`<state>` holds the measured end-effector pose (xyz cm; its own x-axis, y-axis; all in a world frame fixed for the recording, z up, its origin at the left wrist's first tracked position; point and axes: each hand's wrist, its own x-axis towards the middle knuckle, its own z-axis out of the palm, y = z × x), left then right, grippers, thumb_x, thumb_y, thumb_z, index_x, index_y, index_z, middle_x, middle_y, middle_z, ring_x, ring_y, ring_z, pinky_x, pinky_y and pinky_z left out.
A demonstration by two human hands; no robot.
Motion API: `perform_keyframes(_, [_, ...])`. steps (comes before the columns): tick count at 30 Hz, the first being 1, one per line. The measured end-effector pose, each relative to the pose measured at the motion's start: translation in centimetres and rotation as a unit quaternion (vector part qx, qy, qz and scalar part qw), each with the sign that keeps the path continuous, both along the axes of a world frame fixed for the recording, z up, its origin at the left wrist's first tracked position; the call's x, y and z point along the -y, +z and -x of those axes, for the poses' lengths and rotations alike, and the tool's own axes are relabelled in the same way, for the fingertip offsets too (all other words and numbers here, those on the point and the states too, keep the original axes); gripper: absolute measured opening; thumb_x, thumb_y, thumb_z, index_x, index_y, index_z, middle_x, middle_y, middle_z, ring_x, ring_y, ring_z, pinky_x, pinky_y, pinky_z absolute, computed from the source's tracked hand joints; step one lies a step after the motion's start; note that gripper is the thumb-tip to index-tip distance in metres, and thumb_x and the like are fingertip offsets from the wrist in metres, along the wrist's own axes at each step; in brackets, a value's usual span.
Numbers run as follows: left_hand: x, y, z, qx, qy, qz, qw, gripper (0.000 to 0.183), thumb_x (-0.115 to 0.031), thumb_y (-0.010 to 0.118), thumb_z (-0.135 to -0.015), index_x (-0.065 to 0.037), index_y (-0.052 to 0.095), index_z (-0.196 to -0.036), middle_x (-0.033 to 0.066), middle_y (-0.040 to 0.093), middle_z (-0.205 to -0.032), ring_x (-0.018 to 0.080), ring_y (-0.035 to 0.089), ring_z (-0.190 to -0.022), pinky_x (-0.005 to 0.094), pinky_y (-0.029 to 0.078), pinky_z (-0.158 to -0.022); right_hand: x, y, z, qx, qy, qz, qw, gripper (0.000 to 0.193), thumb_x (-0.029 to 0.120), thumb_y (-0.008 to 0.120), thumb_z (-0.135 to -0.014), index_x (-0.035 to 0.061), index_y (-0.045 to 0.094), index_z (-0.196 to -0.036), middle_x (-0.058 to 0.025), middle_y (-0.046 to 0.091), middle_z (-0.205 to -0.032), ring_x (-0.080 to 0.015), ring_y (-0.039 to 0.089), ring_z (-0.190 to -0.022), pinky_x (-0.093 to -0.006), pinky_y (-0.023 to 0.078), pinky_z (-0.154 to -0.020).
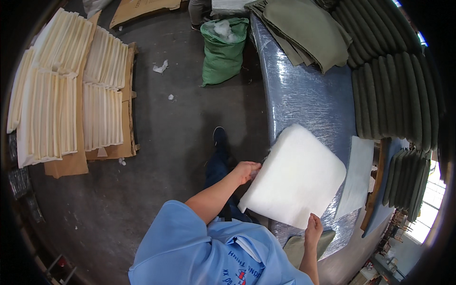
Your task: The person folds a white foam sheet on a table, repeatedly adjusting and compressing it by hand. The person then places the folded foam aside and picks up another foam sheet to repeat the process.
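Observation:
A white cushion pad [299, 173] with rounded far corners lies tilted over the wrapped table, its near left corner sticking out past the table's edge. My left hand [247, 171] is closed at the pad's left edge; its fingertips are partly hidden there. At the near right edge, my right hand [313, 230] pinches the pad between thumb and fingers. Under my right forearm lies an olive-green cover piece [304, 247], partly hidden. A flat white sheet [355, 175] rests on the table to the right of the pad.
The table [308, 107] is covered in shiny plastic film. Olive fabric pieces [304, 28] lie at its far end, and tall stacks of dark green cushions [394, 99] stand along its right. A green sack [223, 59] sits on the floor; cream pads [52, 114] are stacked at left.

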<state>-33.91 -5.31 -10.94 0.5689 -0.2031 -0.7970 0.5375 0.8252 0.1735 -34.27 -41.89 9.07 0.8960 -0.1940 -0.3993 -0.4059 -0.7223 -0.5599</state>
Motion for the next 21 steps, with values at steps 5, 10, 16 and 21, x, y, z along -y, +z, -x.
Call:
perform_keyframes(5, [-3.0, -2.5, -1.3, -0.124, 0.005, -0.101, 0.987, 0.033, -0.033, 0.075, -0.099, -0.001, 0.073, -0.107, 0.0094, 0.073, -0.089, 0.0234, 0.072, -0.083, 0.0382, 0.059, -0.072, 0.1, 1.1, -0.6, -0.014, -0.011, -0.004, 1.0, 0.027, 0.019, 0.068, -0.104, -0.0035, 0.074, -0.117, -0.0019, 0.069, -0.093, -0.0087, 0.057, -0.083, -0.0265, 0.047, -0.077])
perform_keyframes(10, [-2.4, 1.0, -7.6, -0.044, -0.026, 0.03, 0.998, 0.026, -0.028, 0.078, -0.099, -0.002, 0.073, -0.102, 0.0088, 0.073, -0.09, 0.0201, 0.071, -0.077, 0.0342, 0.059, -0.069, 1.0, -0.1, 1.6, -0.056, -0.07, -0.013, 0.996, 0.026, 0.019, 0.069, -0.103, -0.0027, 0.074, -0.118, 0.0042, 0.062, -0.085, -0.0034, 0.048, -0.072, -0.0218, 0.039, -0.064])
perform_keyframes(16, [-1.9, -1.7, -7.7, 0.009, 0.011, -0.02, 1.0, 0.018, -0.012, 0.076, -0.096, 0.001, 0.07, -0.085, 0.0089, 0.068, -0.077, 0.0217, 0.065, -0.061, 0.0398, 0.052, -0.052, 0.6, -0.9, -1.0, 0.021, 0.022, -0.027, 0.999, 0.023, 0.019, 0.067, -0.105, 0.0005, 0.074, -0.117, 0.0102, 0.052, -0.071, 0.0001, 0.037, -0.058, -0.0221, 0.027, -0.05])
perform_keyframes(21, [-1.6, -2.3, -2.6, -0.14, -0.093, -0.24, 0.956, 0.015, -0.013, 0.074, -0.095, 0.001, 0.073, -0.099, 0.0104, 0.072, -0.082, 0.0237, 0.072, -0.069, 0.0357, 0.06, -0.06, 2.1, -0.1, 1.8, 0.006, -0.025, 0.012, 1.0, 0.025, 0.018, 0.068, -0.104, -0.002, 0.074, -0.118, 0.0, 0.066, -0.093, -0.0071, 0.054, -0.083, -0.0259, 0.043, -0.075])
